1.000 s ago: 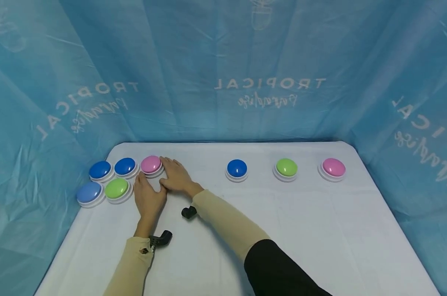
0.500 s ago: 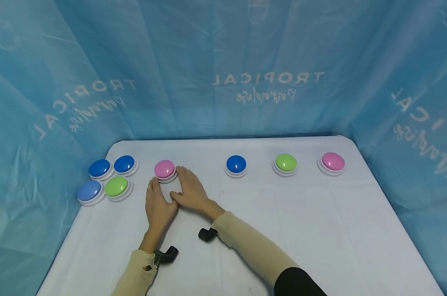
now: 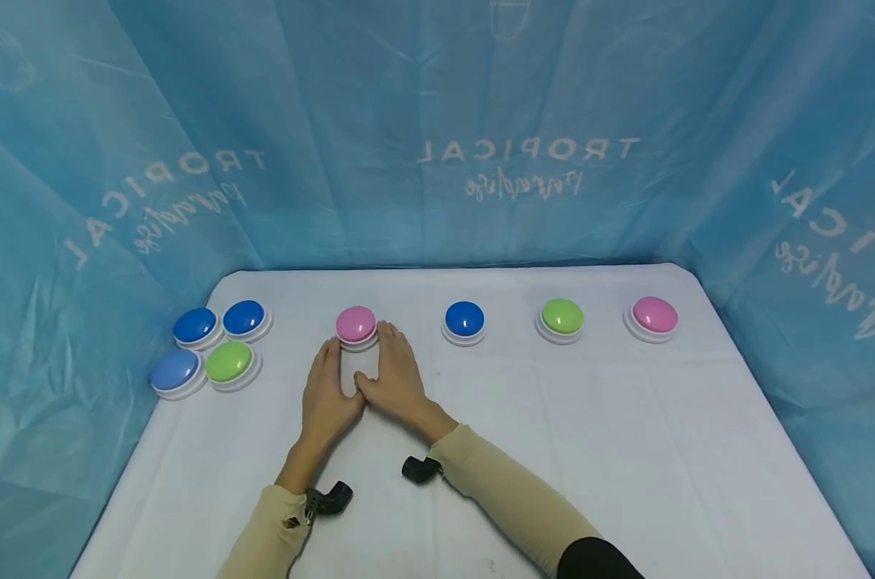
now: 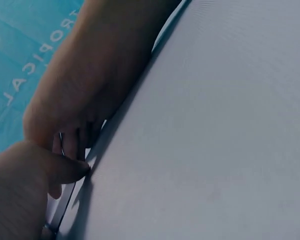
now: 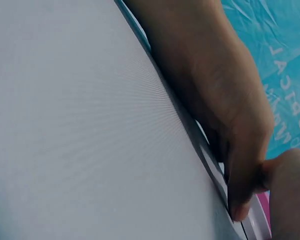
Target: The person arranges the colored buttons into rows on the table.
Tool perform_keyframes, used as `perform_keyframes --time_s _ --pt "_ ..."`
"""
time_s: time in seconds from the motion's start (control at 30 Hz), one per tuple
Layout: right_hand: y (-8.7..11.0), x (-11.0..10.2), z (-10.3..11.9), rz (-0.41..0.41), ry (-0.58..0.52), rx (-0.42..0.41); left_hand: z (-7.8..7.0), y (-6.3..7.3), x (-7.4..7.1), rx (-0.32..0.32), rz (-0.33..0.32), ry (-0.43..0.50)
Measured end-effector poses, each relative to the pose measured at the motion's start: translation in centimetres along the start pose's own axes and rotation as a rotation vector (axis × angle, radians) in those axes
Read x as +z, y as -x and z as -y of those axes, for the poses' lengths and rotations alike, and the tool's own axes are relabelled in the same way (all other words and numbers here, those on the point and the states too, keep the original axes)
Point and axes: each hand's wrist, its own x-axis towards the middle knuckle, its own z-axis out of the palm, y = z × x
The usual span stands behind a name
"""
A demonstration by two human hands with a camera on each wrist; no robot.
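Observation:
A pink push button [image 3: 355, 323] with a white round base sits on the white table, left of the middle. In the head view my left hand [image 3: 329, 402] reaches its left side with fingers extended. On the opposite side of the base lie the fingertips of my right hand [image 3: 397, 382], also fairly straight. The two thumbs meet below the button, so the hands frame it from the front. The right wrist view shows just a sliver of the pink dome [image 5: 265, 204] past the hands. In the left wrist view the hands hide the button.
At left cluster a dark blue button [image 3: 195, 325], another blue button [image 3: 244, 318], a lighter blue button [image 3: 173, 370] and a green button [image 3: 228, 362]. Rightward stand a blue button [image 3: 464, 319], a green button [image 3: 562, 316] and a pink button [image 3: 655, 314]. A blue curtain [image 3: 336, 201] surrounds the table.
Both hands have slid the pink button rightward, away from the cluster at left. It first came slightly nearer, and now stands by itself between the cluster and the right-hand row.

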Motion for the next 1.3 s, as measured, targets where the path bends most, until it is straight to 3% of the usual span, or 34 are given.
perform_keyframes --time_s 0.3,0.63,0.8,1.03,1.3 --pt "0.8 -0.4 -0.2 -0.067 -0.022 0.049 0.5 -1.9 0.3 0.047 0.096 -0.008" --pt "1.8 0.1 0.2 -0.050 -0.017 0.042 1.1 -1.0 0.1 0.033 0.041 0.011" --pt "1.1 -0.4 -0.1 -0.061 -0.054 0.091 0.6 -1.6 0.2 0.005 0.067 0.049" --pt "0.5 -0.3 -0.3 -0.103 -0.068 0.075 0.4 -2.3 -0.3 0.034 0.046 0.024" --pt "1.8 -0.1 0.7 -0.109 0.032 0.073 0.2 -1.5 -0.1 0.059 0.048 0.024"
